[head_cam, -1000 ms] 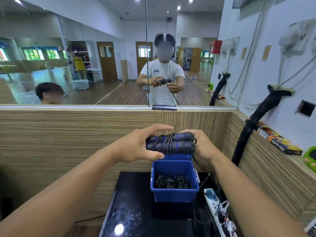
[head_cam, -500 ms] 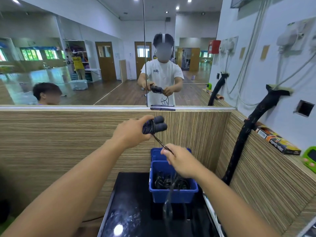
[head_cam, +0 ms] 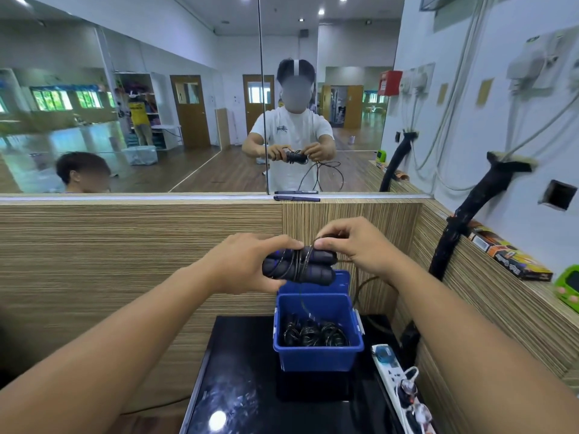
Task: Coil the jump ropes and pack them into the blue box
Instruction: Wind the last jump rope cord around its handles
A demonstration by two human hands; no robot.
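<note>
Black foam handles of a jump rope, two laid side by side, are held level at the centre of the frame, directly above an open blue plastic box. Their left end is gripped by the left hand, with fingers and thumb curled round both handles. At the top of the handles a thin black cord is pinched between the thumb and forefinger of the right hand, whose other fingers are loosely curled. Several turns of cord are wound across the middle of the handles. One loose strand hangs from the bundle towards the box. Another loop trails to the right behind the box, where its end cannot be followed.

The box stands on a glossy black worktop at lower centre, and coiled black ropes lie in its bottom. A white power strip lies just beside the box at lower right. A wood-grain partition fills the background.

The winding appears to be under way, and this bundle is not yet packed. If the pinch were loosened before the cord's end is tucked in, the turns could spring off the handles. The trailing loop could be snagged on the box rim or on the plugs in the power strip. The hanging strand could also be tangled with the coils already in the box.
</note>
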